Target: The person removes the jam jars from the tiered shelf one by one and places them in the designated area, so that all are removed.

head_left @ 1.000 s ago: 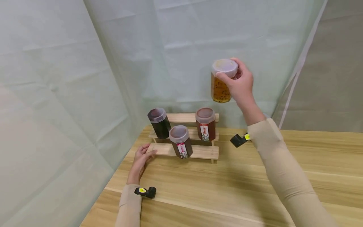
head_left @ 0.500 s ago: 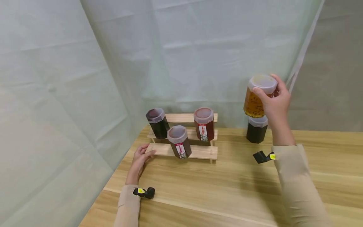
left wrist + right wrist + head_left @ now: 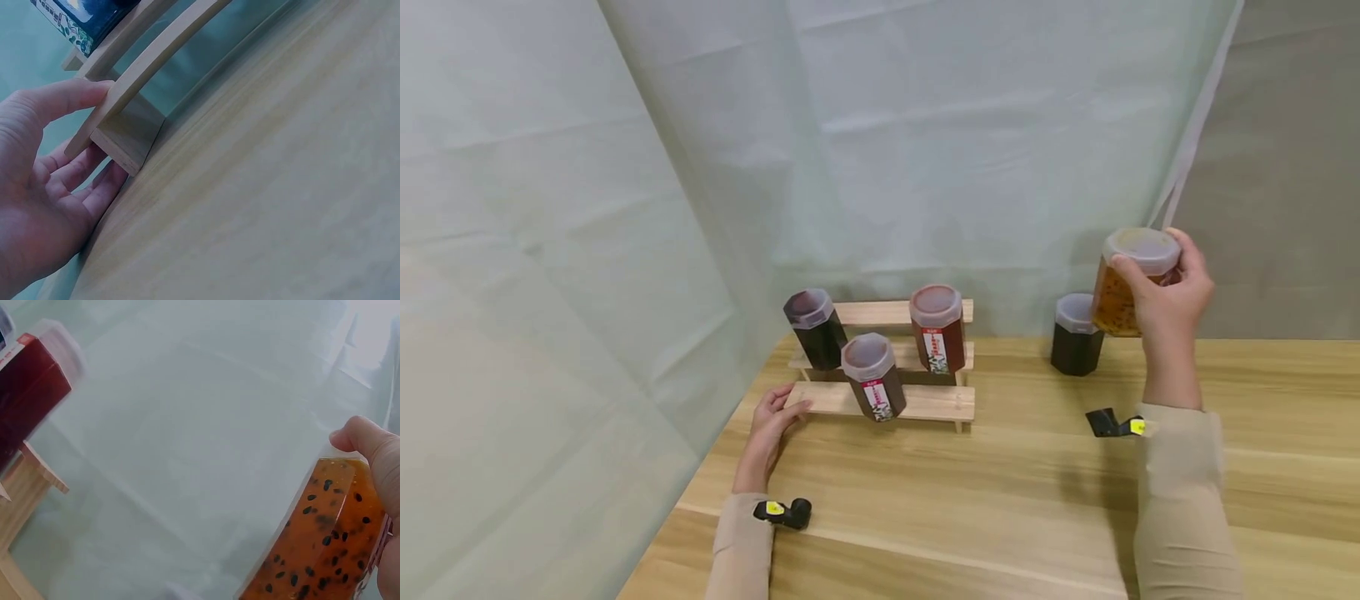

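I see right hand (image 3: 1176,300) curled round amber jar (image 3: 1117,302), three o'clock; drifting toward nine could topple tabletop dark jar (image 3: 1077,348); left hand (image 3: 767,432), eight o'clock, pinches rack (image 3: 938,403)

Looks like a screened-off recording booth; cannot tell whether inside a lab, an office or a home. Shows tall, creased, pale sheeting (image 3: 940,150) behind and on the left, folded at a corner like a makeshift wall, plus a greyish panel (image 3: 1285,183) at the right. Has a wood-grain tabletop (image 3: 940,517) reaching close to the back sheeting. Includes a small black camera (image 3: 784,512) with yellow markings on each beige sleeve (image 3: 1183,508), a plain sign of recording. Borrows a touch of pantry or shop display from the tiered wooden rack (image 3: 936,404) and faceted, lidded jars (image 3: 953,343), yet seems nearer a set than a working kitchen or store
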Motion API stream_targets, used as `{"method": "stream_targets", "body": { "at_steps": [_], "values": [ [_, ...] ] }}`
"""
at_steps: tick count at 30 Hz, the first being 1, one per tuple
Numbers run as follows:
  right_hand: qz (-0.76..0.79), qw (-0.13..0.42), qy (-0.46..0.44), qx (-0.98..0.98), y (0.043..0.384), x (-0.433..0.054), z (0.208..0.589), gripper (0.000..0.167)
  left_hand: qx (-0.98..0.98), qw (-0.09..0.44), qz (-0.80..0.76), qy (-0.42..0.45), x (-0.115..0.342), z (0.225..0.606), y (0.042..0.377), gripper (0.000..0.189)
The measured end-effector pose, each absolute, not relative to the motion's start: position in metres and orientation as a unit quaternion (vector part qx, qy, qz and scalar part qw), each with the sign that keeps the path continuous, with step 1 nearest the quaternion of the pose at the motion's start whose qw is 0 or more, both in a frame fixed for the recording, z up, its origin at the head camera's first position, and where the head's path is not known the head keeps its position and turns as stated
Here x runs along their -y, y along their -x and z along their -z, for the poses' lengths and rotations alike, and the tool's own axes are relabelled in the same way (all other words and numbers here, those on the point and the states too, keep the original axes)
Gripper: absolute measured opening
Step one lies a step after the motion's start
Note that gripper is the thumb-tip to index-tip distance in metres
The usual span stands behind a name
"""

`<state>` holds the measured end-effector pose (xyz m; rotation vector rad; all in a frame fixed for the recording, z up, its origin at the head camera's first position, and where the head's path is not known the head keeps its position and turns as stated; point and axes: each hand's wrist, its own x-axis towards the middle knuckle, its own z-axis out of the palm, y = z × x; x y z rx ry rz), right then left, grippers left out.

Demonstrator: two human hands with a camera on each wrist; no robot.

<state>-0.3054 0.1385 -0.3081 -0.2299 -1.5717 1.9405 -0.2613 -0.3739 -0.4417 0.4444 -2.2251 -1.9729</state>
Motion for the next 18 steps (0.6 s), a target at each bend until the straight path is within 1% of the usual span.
{"method": "stream_targets", "body": {
  "at_steps": [5,10,13,18],
  "values": [
    [-0.742,0.317,0.090,0.584,0.308,-0.147,0.310,0.060,0.745,0.065,0.648,-0.146,0.373,0.441,0.264,0.062],
    [-0.761,0.316,0.108,0.556,0.307,-0.156,0.315,0.065,0.744,0.071,0.648,-0.144,0.375,0.442,0.266,0.059],
    [-0.767,0.320,0.119,0.544,0.306,-0.162,0.318,0.062,0.741,0.069,0.653,-0.143,0.377,0.442,0.266,0.059],
    [-0.778,0.309,0.131,0.531,0.308,-0.166,0.324,0.057,0.742,0.069,0.651,-0.145,0.382,0.440,0.264,0.060]
  ]
}}
